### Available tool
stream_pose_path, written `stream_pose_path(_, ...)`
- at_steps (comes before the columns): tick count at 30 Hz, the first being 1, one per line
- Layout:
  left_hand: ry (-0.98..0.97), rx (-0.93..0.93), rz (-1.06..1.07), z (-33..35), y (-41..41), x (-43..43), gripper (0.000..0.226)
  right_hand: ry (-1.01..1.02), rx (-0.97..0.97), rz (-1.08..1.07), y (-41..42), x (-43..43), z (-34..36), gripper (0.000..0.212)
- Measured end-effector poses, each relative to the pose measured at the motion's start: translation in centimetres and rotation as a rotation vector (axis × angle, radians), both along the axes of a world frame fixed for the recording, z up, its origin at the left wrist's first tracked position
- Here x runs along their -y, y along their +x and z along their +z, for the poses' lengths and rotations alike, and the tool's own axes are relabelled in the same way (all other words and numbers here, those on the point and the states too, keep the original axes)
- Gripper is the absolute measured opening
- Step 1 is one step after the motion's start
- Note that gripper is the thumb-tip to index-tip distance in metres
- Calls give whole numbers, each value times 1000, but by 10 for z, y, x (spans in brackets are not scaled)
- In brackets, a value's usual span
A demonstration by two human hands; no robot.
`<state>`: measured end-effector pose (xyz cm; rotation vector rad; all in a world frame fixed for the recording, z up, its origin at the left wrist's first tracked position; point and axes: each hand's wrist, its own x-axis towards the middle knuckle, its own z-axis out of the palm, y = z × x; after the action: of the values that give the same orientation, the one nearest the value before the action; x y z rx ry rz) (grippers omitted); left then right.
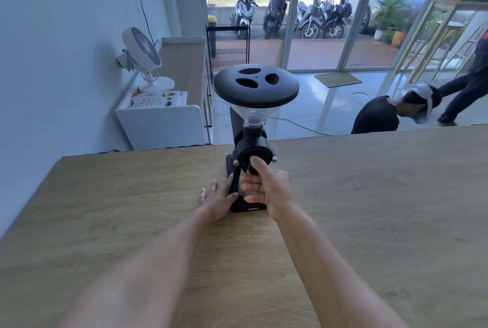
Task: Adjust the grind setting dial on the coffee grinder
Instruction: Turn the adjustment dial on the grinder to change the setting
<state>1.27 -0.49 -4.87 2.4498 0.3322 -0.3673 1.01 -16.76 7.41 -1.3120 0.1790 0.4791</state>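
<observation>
1. One black coffee grinder (pixel 248 148), upright near the far edge of the wooden tabletop (pixel 369 195), roughly centred between both arms.
2. One round grind setting dial (pixel 252 167) on the front face of the grinding head, facing the camera, below the clear funnel and the wide black lid (pixel 256 86) with three oval openings.
3. Right hand (pixel 269 190) at the dial: thumb laid over the knob's top, other fingers (pixel 250 186) curled below and beside it, apparently pinching it; full closure hidden by the hand itself.
4. Left hand (pixel 217 199) spread flat, palm down on the tabletop, fingers loose and open, thumb side touching the grinder's base (pixel 247 206); steadying rather than gripping.
5. Likely handling: rigid body, probably weighty at the base yet top-heavy under that broad lid, so prone to tipping or twisting if the knob turns stiffly; bracing at the base looks sensible.
6. Best hold: the small dial's rim between thumb and forefinger; smooth black surface, possibly slippery. Clear funnel likely the fragile part, best left untouched.
7. Two small metal-tipped screws (pixel 274 159) flanking the head, one on each side.
8. Count: one grinder, one dial, two hands.
</observation>
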Motion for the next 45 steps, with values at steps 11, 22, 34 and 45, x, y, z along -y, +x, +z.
stream_pose_path(11, 10, 1, -3, -3, 1, -1, 62, -57, 21, -20, 0, -1, -1, 47)
stream_pose_path(22, -6, -9, 0, 0, -2, -1, 63, -105, 46, -33, -1, -1, 2, 42)
stream_pose_path(34, -23, -26, 9, 11, -7, 2, 63, -145, 82, -37, -1, 0, 3, 38)
stream_pose_path(45, 47, -119, 65, 21, -8, 1, 68, -352, 179, -18, 15, 3, -6, 51)
